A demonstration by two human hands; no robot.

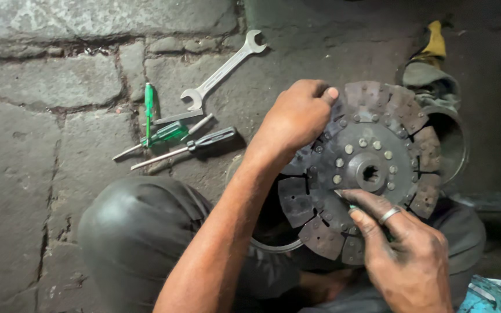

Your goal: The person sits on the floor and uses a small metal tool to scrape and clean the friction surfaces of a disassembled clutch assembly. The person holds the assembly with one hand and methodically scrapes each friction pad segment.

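A round metal clutch disc (378,139) with dark friction pads, rivets and a splined centre hole sits in front of me over my lap. My left hand (297,116) grips its upper left edge, fingers curled over the rim. With a ring on one finger, my right hand (404,249) rests on the lower part of the disc. It pinches a small green-tipped tool (352,207) against the pads near the hub.
On the stone floor to the left lie an open-ended spanner (222,71), a green-handled screwdriver (166,133), a thin green tool (148,107) and a black-handled screwdriver (204,142). A metal ring-shaped housing (456,139) sits behind the disc. My knee (134,232) is at lower left.
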